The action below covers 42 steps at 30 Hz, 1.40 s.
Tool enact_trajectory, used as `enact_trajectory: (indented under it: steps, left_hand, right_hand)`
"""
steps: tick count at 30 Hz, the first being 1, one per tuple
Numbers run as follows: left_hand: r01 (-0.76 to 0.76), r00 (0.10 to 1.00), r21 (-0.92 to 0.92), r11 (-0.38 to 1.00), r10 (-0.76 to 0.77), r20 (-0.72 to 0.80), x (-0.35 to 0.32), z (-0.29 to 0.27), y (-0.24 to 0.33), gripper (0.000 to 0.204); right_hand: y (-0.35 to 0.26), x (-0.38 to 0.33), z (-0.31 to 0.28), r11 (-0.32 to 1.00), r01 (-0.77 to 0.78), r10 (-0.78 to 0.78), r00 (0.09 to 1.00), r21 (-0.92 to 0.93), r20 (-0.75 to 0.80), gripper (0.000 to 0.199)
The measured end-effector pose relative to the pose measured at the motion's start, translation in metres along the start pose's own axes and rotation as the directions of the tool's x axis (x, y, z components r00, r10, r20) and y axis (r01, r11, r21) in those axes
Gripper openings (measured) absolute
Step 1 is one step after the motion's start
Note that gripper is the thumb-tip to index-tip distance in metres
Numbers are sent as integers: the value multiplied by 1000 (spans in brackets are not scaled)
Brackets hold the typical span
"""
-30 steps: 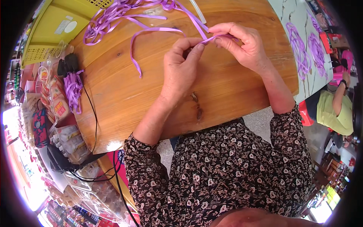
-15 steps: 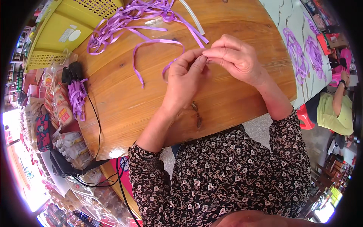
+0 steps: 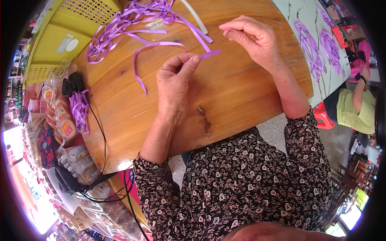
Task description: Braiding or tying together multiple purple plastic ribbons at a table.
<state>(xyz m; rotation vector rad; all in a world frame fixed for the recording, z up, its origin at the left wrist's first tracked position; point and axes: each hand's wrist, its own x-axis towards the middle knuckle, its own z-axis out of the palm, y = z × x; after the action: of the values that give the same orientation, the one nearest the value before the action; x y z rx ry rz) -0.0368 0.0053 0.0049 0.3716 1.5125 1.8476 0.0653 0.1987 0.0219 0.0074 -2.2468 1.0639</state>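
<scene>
My left hand (image 3: 175,76) pinches a purple ribbon (image 3: 210,54) between thumb and forefinger, above the wooden table. A short, flat end of the ribbon sticks out to the right past the fingertips. To the right and slightly higher, my right hand (image 3: 255,42) is apart from the ribbon, thumb and forefinger a little separated and nothing visible between them. Behind the left hand, a length of purple ribbon curves over the tabletop. A loose heap of purple ribbons (image 3: 120,30) lies at the far left of the table.
A yellow-green plastic basket (image 3: 52,40) stands at the far left, near a clear tube (image 3: 196,17). Black plugs (image 3: 75,83) with a cable and bundled ribbon lie at the table's left edge. Ribbon coils (image 3: 309,50) rest on a marbled table; another person (image 3: 356,106) sits at the right.
My hands have come apart. My left hand moved left with the ribbon, whose end now shows; my right hand let go and moved up. The view has shifted slightly.
</scene>
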Motion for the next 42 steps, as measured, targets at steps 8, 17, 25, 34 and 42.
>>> enact_trajectory:
  steps: [8, 17, 25, 34, 42]
  left_hand:
    - [-11, 999, 99, 995, 16, -51, -1, -2, 1, 12]
    - [44, 994, -11, 999, -44, -97, 3, -3, 4, 16]
    - [40, 995, 92, 995, -31, -98, 0, -2, 6, 14]
    - [-87, 996, -78, 993, 89, 27, 0, 1, -5, 10]
    - [-165, 985, -199, 966, 170, 7, -4, 7, -9, 9]
  right_hand:
    - [-3, -1, 9, 996, 91, -91, 982, 4, 163, 22]
    - [-4, -6, 20, 940, 292, -274, 954, -175, 122, 27]
    - [-4, -8, 22, 922, 297, -263, 952, -250, 158, 17]
    - [-9, -12, 24, 706, -450, 205, 869, 546, 451, 11]
    - [-2, -22, 39, 252, -516, 292, 847, 819, 444, 24]
